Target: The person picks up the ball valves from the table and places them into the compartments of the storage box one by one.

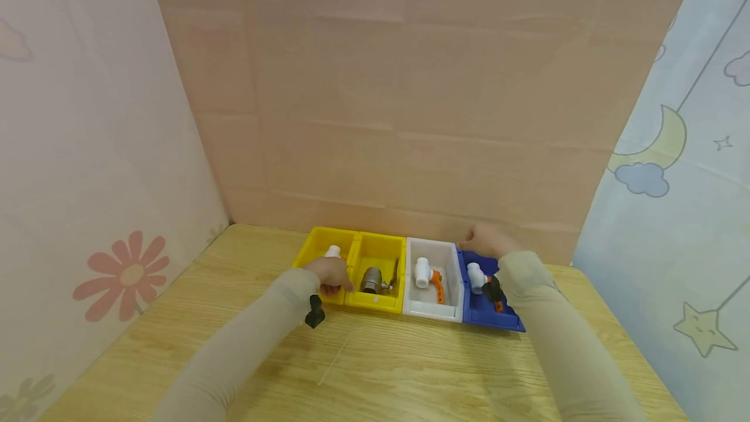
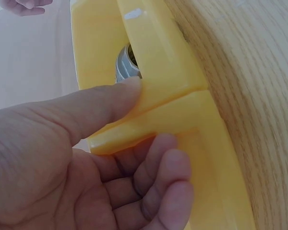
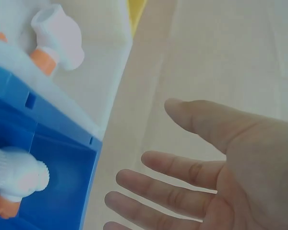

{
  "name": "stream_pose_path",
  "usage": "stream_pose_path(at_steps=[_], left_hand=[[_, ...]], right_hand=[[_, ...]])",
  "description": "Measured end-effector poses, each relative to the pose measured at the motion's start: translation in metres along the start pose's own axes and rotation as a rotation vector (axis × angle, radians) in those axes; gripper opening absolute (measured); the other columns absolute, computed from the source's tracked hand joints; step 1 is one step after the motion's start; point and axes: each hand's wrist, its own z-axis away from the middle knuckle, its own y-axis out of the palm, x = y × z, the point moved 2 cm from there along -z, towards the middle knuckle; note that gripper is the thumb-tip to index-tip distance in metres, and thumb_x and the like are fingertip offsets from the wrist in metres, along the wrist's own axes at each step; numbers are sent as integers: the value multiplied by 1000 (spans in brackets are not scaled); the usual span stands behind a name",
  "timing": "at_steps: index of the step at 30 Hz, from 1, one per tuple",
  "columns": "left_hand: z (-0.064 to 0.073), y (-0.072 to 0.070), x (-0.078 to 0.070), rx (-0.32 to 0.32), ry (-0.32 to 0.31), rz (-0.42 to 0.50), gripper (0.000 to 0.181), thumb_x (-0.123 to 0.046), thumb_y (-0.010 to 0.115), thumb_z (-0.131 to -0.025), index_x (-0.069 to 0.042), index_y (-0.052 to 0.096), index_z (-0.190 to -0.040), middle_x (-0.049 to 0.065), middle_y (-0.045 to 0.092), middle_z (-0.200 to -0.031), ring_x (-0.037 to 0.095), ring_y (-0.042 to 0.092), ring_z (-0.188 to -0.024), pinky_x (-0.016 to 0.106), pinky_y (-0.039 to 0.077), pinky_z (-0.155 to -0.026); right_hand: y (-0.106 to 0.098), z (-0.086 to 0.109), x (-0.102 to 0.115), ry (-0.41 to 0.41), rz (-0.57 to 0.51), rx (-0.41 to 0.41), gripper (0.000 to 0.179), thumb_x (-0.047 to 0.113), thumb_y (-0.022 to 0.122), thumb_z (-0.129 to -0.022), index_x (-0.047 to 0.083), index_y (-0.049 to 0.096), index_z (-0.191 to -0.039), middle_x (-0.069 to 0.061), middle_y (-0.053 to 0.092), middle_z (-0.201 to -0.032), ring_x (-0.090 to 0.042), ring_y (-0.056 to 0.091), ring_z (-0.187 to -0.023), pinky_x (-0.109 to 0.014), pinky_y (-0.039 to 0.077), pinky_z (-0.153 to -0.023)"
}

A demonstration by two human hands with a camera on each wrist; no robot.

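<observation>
My left hand (image 1: 331,273) is at the two yellow bins on the left. In the left wrist view its thumb lies on one side of the wall between the yellow bins (image 2: 156,112) and its curled fingers on the other, gripping that wall. A metal valve (image 1: 372,280) lies in the second bin; a white fitting (image 1: 333,251) in the first is partly hidden by the hand. Beyond the far edge of the blue bin (image 1: 485,313), my right hand (image 1: 489,241) has its fingers spread and holds nothing. A white valve with an orange handle (image 1: 476,277) lies in the blue bin.
Between the yellow and blue bins stands a white bin (image 1: 432,310) with a white valve and orange handle (image 1: 423,272) inside. The bins form a row on the wooden table (image 1: 375,370), close to the brown backdrop (image 1: 387,116). Patterned cloths hang at both sides.
</observation>
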Motion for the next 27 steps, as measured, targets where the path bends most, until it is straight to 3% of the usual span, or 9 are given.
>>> stream_pose_path(at_steps=[8,12,17,24,27], left_hand=[[0,1,0,4,9,5,26,-28,71,-89,-7,63,-75,1,45,-55,13,42,-49,23,40,-48],[-1,0,-1,-3,6,15,25,-28,71,-88,-6,64,-77,1,46,-56,13,43,-49,23,41,-48],[-1,1,2,-13,22,27,26,-28,71,-89,-8,62,-75,0,44,-54,12,40,-47,23,40,-47],[3,9,13,-117,103,-76,41,-36,68,-90,-11,56,-60,-5,33,-43,9,29,-39,22,31,-43],[12,4,12,-158,96,-77,38,-35,69,-89,-8,59,-64,-5,34,-45,9,29,-39,22,29,-43]], right_hand=[[4,11,5,-61,21,-69,30,26,67,-90,-3,63,-96,-14,67,-93,-25,59,-81,-42,50,-74],[9,20,10,-63,47,-70,37,30,67,-90,-5,63,-103,-17,67,-101,-26,61,-85,-45,51,-80],[19,27,16,-62,6,-62,39,30,68,-90,-4,62,-107,-16,67,-102,-25,63,-86,-43,52,-77],[32,34,14,-49,-19,-46,43,30,66,-91,-6,60,-114,-18,65,-109,-32,63,-98,-46,52,-83],[32,37,13,-52,-15,-61,42,30,66,-91,-6,61,-113,-19,65,-111,-34,63,-100,-48,51,-85]])
